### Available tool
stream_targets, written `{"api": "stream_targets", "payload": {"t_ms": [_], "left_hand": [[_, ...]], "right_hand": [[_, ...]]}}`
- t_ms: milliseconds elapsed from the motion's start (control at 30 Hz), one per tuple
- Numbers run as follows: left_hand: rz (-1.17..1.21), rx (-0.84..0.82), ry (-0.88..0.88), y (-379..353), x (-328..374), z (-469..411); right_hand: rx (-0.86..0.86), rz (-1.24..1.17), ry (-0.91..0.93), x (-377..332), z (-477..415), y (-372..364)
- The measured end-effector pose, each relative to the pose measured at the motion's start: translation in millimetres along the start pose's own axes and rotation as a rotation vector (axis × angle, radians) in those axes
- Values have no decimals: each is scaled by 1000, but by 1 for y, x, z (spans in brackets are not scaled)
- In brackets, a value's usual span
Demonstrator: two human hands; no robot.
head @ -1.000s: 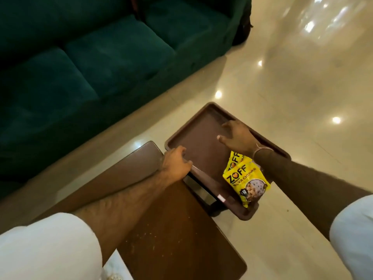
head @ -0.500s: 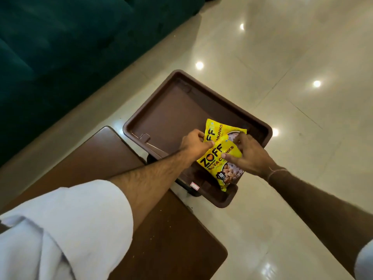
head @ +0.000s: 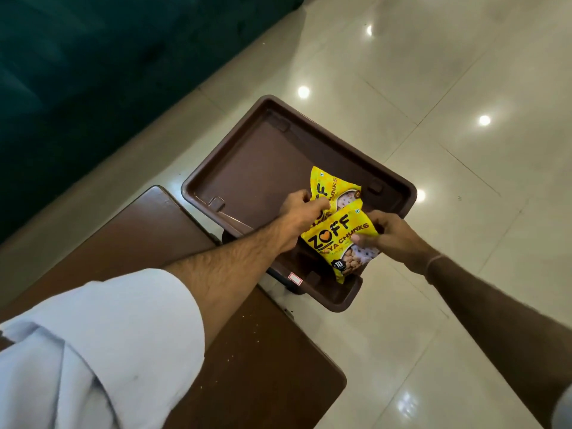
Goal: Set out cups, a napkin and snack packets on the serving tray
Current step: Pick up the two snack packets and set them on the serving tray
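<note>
Since half a second ago hands barely shifted: left hand [head: 301,216] pinches far snack packet [head: 335,188], right hand [head: 391,238] grips near snack packet [head: 335,239], both over the brown tray's [head: 247,168] near end, off the bench [head: 154,230] edge.

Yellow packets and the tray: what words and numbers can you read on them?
"ZOFF": near packet.
"YA CHUNKS": near packet; the start is hidden.
"10": near packet, black badge.
"FF" and "HUNKS": far packet, partly covered.
Sticker on the tray: too small to read.
</note>
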State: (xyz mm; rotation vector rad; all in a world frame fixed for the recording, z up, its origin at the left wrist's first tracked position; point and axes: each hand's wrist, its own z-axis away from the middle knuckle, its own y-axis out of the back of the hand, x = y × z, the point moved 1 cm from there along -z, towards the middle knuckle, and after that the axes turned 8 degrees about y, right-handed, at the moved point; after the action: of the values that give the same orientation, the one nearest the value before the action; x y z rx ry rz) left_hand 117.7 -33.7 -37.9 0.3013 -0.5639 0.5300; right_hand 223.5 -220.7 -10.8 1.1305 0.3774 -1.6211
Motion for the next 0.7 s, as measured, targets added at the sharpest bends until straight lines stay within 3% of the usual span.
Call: {"api": "stream_targets", "payload": {"t_ms": [100, 333, 700], "left_hand": [[175, -10, 3, 19, 0, 5], [330, 11, -50, 110, -4, 30], [472, 102, -169, 312, -56, 119]], "right_hand": [[-55, -120, -24, -18, -2, 7], [-68, -305, -18, -65, -19, -5], [-222, -383, 130, -191, -48, -158]]}}
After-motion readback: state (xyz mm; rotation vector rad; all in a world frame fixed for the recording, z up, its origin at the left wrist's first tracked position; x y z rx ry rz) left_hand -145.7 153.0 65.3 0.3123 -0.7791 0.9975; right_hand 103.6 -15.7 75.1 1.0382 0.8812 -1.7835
